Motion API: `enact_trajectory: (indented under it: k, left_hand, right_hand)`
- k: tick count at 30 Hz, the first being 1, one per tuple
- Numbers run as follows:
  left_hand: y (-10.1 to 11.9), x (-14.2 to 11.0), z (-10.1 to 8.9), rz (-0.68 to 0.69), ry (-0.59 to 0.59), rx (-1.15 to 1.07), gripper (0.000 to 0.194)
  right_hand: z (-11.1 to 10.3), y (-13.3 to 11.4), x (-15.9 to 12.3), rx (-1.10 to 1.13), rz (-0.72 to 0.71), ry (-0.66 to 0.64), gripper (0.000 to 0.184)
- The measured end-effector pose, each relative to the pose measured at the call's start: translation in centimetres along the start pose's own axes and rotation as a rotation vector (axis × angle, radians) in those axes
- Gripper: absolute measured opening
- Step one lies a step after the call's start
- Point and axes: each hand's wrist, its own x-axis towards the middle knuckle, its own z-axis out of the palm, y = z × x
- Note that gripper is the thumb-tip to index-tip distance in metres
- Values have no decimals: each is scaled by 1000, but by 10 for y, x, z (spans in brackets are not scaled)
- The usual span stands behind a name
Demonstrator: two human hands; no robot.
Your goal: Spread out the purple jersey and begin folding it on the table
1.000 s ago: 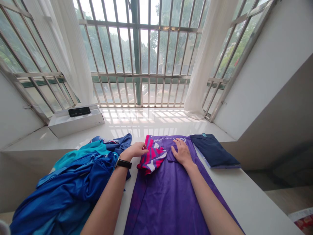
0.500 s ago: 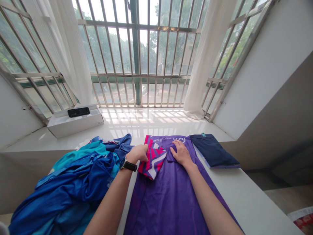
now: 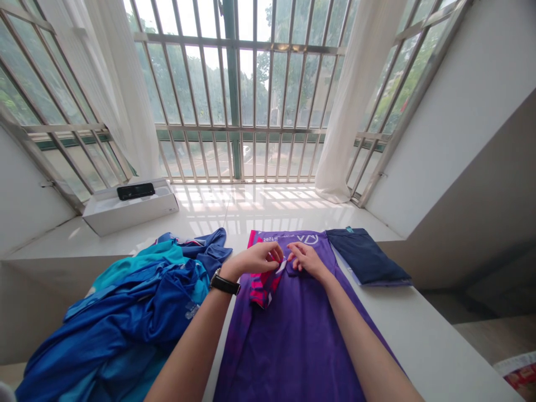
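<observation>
Purple garment (image 3: 301, 340): spread lengthwise from the bottom edge of the frame to just below the centre, its far edge lying beyond both hands; white lettering shows along that edge.
Watch (image 3: 225, 283): dark-strapped, on the left wrist, left of the purple cloth's middle.
Pink-patterned sleeve (image 3: 260, 291): on the purple garment's left part, partly under the left hand, its loose end pointing toward the bottom of the frame.
Left hand (image 3: 260, 258): over the patterned cloth, fingers bent and thumb below them; whether they pinch it, I cannot tell.
Right hand (image 3: 308, 260): just beside the left one, above the purple cloth at the sleeve's inner end, fingers loosely curled toward the thumb; a pinch cannot be made out.
Blue clothes (image 3: 125, 312): a crumpled heap, lower left, near the left forearm.
Navy folded garment (image 3: 368, 257): right of centre, beside the purple one's far corner, lying flat.
White ledge (image 3: 201, 220): under all the clothing, striped with sunlight farther back.
White box (image 3: 140, 215): left, with a black phone-like object (image 3: 136, 191) on it.
White curtains (image 3: 347, 111): hanging at both sides of the window.
Window bars (image 3: 201, 129): across the top, trees beyond.
</observation>
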Motion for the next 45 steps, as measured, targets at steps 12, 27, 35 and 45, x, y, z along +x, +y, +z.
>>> enact_trajectory:
  k: [12, 27, 35, 45]
  left_hand:
    - [-66, 12, 25, -103, 283, 389, 26]
    - [-60, 22, 54, -224, 319, 772, 47]
    - [-58, 17, 38, -236, 325, 673, 18]
    - [-59, 5, 7, -269, 406, 569, 18]
  right_hand:
    - [-18, -15, -15, 86, 184, -279, 46]
    - [-37, -21, -34, 758, 219, -329, 21]
    - [-35, -14, -26, 704, 198, -187, 18]
    - [-23, 1, -2, 334, 64, 106, 31]
